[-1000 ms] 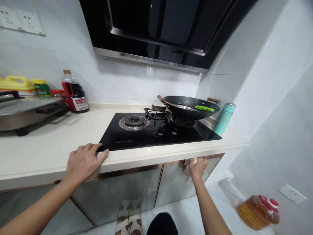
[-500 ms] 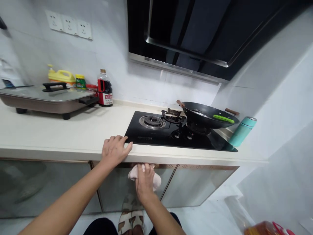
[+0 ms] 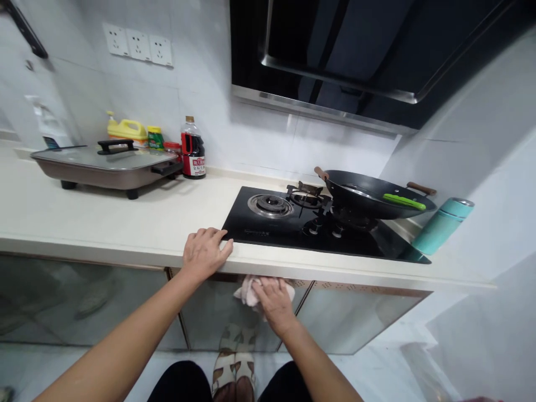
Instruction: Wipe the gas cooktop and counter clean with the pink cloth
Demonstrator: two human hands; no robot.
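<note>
Hands, two bare ones, were both at the front edge of the long cream table (image 3: 104,218)! The left hand (image 3: 204,254) lay palm down on that edge, thumb apart from the fingers and nothing in its grasp, fingertips right at the near left corner of the single black glass hob (image 3: 276,235). The right hand (image 3: 278,307) was below, fingers bent over one crumpled pale pink cloth (image 3: 248,291), and that cloth was up against the top of the middle one of three grey glass cabinet doors (image 3: 209,318).

Up on the hob: two dark control knobs (image 3: 314,226), one bare round burner (image 3: 271,205) at the left, and one wide black wok (image 3: 377,210) at the right, with two brown wooden handles (image 3: 321,173) and one lime-green strip (image 3: 404,201) across its rim. One turquoise cylindrical flask (image 3: 444,226) stood just beside the hob's right end.

Over on the left, one brown rectangular pan (image 3: 96,177) sat under its glass lid, near one dark sauce bottle (image 3: 193,148) with a red handle. Three white wall sockets (image 3: 139,46) made a row above, and two cream sandals (image 3: 224,371) showed on the floor!
</note>
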